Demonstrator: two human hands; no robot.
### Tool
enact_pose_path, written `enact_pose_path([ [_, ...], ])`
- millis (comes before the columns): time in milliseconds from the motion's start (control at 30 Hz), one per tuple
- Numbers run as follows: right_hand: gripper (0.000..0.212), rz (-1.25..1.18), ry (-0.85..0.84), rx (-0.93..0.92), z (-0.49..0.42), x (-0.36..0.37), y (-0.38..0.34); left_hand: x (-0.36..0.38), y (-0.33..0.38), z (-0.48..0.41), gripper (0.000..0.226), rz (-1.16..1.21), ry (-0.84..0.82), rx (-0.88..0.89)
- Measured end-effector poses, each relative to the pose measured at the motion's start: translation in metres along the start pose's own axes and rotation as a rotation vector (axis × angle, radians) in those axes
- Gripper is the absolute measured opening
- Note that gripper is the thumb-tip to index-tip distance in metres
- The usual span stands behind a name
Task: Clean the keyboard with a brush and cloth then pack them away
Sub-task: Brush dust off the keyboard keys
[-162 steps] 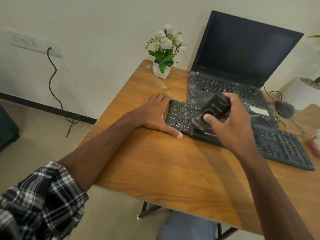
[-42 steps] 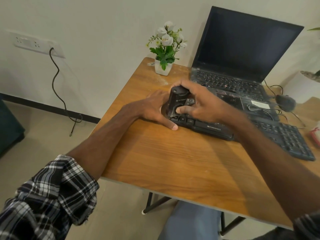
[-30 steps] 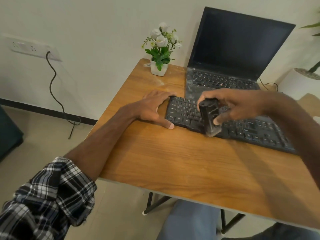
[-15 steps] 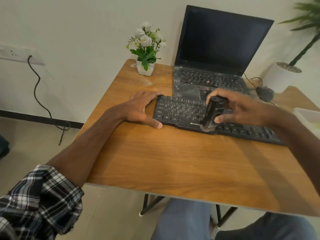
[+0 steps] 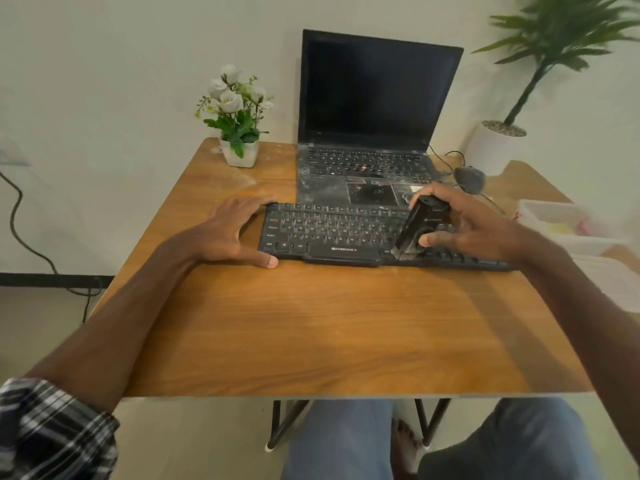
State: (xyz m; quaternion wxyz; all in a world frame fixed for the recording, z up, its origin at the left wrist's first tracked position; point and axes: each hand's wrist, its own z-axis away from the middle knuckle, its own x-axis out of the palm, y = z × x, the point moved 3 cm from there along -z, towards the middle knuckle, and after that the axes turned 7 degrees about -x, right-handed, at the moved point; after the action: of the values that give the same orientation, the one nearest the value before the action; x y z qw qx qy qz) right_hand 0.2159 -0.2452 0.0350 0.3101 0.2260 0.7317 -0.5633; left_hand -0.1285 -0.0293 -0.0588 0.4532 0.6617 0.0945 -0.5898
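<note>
A black keyboard (image 5: 332, 233) lies across the wooden table (image 5: 311, 327) in front of the laptop. My left hand (image 5: 235, 233) rests flat on the table against the keyboard's left end, fingers along its far edge and thumb at its near corner. My right hand (image 5: 467, 226) grips a black block-shaped brush (image 5: 420, 221), tilted, with its bristle end down on the keys right of the keyboard's middle. No cloth is clearly in view.
A dusty open laptop (image 5: 370, 126) stands behind the keyboard. A small white pot of flowers (image 5: 239, 116) sits at the back left. A mouse (image 5: 469, 178) with its cable lies at the back right. White containers (image 5: 568, 223) stand at the right edge; a potted plant (image 5: 519, 98) stands behind them.
My right hand has swept the brush from the keyboard's left end rightward to past its middle. My left hand has stayed at the left end. The view has swung to the right.
</note>
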Motion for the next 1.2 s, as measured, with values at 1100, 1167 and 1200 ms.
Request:
enact_pose_path([
  [1100, 0.051, 0.212, 0.47, 0.206, 0.103, -0.024, 0.027, 0.006, 0.029, 0.002, 0.144, -0.059, 0.119, -0.088],
  [1167, 0.049, 0.183, 0.476, 0.213, 0.108, -0.024, 0.023, 0.008, 0.033, 0.002, 0.144, -0.096, 0.156, -0.094],
  [1200, 0.048, 0.185, 0.497, 0.227, 0.111, -0.024, 0.023, 0.009, 0.034, 0.002, 0.144, -0.11, 0.172, -0.095],
])
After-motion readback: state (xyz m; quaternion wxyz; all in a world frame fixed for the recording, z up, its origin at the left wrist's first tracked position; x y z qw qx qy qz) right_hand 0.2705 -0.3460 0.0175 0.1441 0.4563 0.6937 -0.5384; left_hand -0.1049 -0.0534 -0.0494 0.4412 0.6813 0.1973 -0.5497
